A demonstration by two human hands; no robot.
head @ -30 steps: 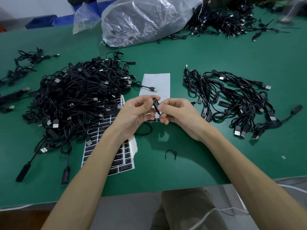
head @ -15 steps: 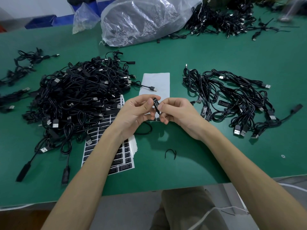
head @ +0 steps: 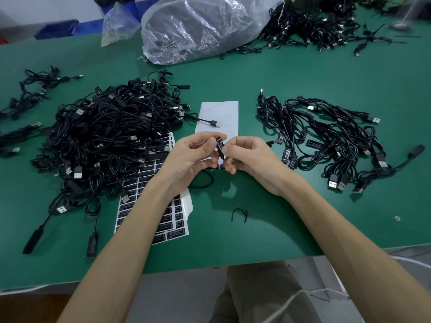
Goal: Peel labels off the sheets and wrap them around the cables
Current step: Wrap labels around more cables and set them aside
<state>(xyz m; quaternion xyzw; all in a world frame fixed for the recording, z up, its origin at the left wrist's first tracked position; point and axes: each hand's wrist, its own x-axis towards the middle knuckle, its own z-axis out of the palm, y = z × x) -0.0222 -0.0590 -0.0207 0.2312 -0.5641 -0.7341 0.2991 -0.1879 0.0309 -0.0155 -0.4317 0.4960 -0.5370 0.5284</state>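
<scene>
Above the green table, my left hand and my right hand meet and together pinch a black label folded around a thin black cable. The cable's slack loops down onto the table below my left hand. A stack of label sheets with black labels lies under my left forearm. A mostly bare white backing sheet lies just beyond my hands. A big heap of black USB cables fills the left. A smaller group of cables with labels on them lies to the right.
A large clear plastic bag sits at the back, with more cables behind it to the right. Small cable bundles lie at the far left. A short black tie lies near the table's front edge.
Almost nothing differs. Both hands stay together on the label and cable, with only slight finger movement.
</scene>
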